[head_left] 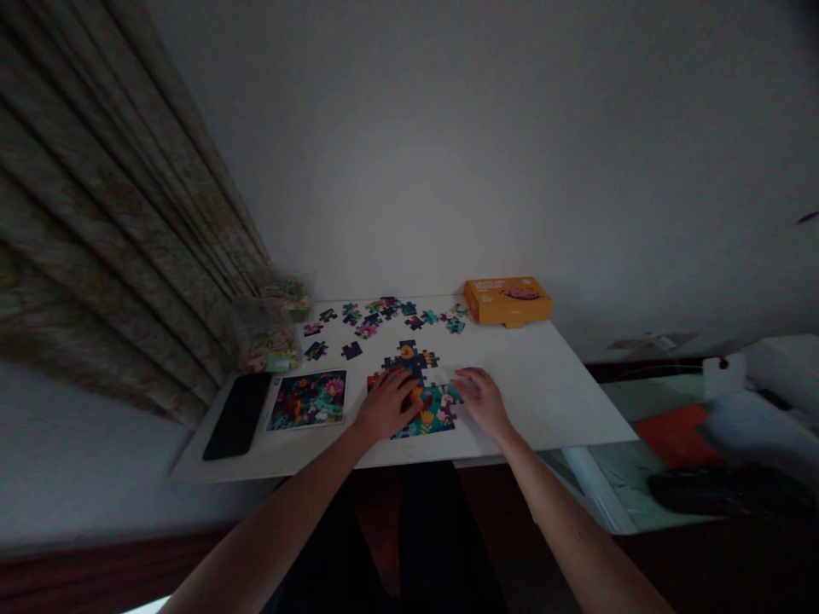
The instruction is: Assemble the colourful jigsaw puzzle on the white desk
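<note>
A partly joined jigsaw puzzle (441, 414) lies near the front edge of the table, showing a rabbit, flowers and a dark blue upper part. My left hand (386, 405) rests on its left side, fingers stretched out and covering some of the picture. At the puzzle's right edge, my right hand (485, 402) has thumb and fingers around a small teal puzzle piece (456, 390), which touches or nearly touches the joined part. Loose puzzle pieces (368, 328) are scattered farther back.
Left of the puzzle lie a picture card (307, 401) and a black phone-like slab (238, 415). Clear bags or tubs with colourful contents (272, 341) stand by the curtain (128, 170). An orange box (508, 301) sits at the back right of the white table (543, 384).
</note>
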Motion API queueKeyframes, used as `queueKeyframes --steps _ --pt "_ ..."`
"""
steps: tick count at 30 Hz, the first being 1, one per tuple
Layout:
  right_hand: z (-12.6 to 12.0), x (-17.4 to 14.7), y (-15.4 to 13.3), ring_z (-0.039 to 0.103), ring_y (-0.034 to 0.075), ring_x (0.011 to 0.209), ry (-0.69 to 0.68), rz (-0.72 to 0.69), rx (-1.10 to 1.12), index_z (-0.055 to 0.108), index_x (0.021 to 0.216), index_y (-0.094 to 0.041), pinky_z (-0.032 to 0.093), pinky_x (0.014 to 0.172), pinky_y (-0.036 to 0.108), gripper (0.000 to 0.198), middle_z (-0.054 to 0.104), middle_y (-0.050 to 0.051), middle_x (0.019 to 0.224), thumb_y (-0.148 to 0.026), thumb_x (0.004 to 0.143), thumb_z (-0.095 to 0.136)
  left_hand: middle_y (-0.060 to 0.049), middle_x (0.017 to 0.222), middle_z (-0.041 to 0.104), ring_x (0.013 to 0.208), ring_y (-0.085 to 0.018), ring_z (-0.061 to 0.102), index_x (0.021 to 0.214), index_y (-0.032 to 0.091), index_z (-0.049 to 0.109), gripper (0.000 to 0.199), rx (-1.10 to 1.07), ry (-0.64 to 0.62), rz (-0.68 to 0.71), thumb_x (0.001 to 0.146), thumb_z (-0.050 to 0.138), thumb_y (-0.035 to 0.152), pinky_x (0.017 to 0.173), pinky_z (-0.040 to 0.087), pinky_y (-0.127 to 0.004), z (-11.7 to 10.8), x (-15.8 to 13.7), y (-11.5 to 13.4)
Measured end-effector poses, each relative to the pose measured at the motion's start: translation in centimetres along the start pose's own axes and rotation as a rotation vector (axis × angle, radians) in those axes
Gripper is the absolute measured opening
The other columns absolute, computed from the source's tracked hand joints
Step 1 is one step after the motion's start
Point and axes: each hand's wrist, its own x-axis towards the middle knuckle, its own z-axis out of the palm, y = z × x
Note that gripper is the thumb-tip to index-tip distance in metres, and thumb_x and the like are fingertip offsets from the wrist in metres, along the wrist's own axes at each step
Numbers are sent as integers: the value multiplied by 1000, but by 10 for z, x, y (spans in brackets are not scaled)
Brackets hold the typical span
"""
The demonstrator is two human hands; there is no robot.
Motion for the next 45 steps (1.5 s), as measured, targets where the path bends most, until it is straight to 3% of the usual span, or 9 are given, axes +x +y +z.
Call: queueKeyframes --steps 6,11,15,20,26,30,35,41,45 --pt "3 83 13 64 27 119 -16 86 -209 72 119 -19 49 105 41 31 72 13 123 -30 94 58 -12 138 67 136 -31 56 128 22 71 36 -11 -5 -53 95 64 33 121 39 -54 -2 4 0" --pt "21 167 5 59 27 132 -289 121 -509 65 135 -16 44 111 36 42 65 15 140 -23 95 57 -11 138 67 137 -31 56 127 23 72 34 -42 -1 -72 95 64 32 121 40 -55 -5 4 4" --pt "33 201 11 63 32 127 -397 207 -621 64 138 -18 50 105 42 47 67 18 137 -21 91 61 -11 138 68 136 -31 56 127 23 71 35 -58 -1 -81 94 64 31 120 40 -56 -6 4 5" --pt "39 221 27 69 28 118 -428 157 -599 62 141 -19 52 100 37 51 73 17 127 -20 91 65 -11 139 67 137 -31 55 127 21 71 37 -68 -17 -100 92 66 30 122 38 -55 -6 4 5" --pt "38 238 44 72 29 108 -416 155 -566 65 136 -16 55 91 36 61 76 16 111 -20 76 80 -11 140 65 138 -31 54 128 22 70 37 -82 -30 -98 93 65 33 122 37 -56 -6 4 5" --pt "38 244 49 72 34 105 -402 216 -570 77 103 -19 56 89 40 38 77 15 101 -20 66 86 -11 139 66 137 -31 54 128 24 70 36 -87 -21 -89 94 64 34 122 36 -57 -7 4 5" --pt "43 253 46 74 37 95 -416 284 -511 74 70 -20 57 83 43 20 75 12 78 -12 57 87 -11 139 65 138 -31 53 128 23 69 36 -83 -34 -93 94 64 34 122 36 -56 -8 5 6" --pt "47 256 41 74 32 89 -372 337 -374 71 65 -19 56 78 37 23 71 7 69 -7 52 86 -10 138 66 137 -31 53 126 23 70 35 -87 -33 -96 92 65 32 122 36 -55 -7 5 7" --pt "47 253 40 73 26 86 -252 350 -254 72 68 -18 54 75 31 10 71 6 69 -14 65 80 -10 138 66 137 -31 54 127 24 70 36 -85 -33 -104 93 65 33 122 37 -56 -8 5 7"
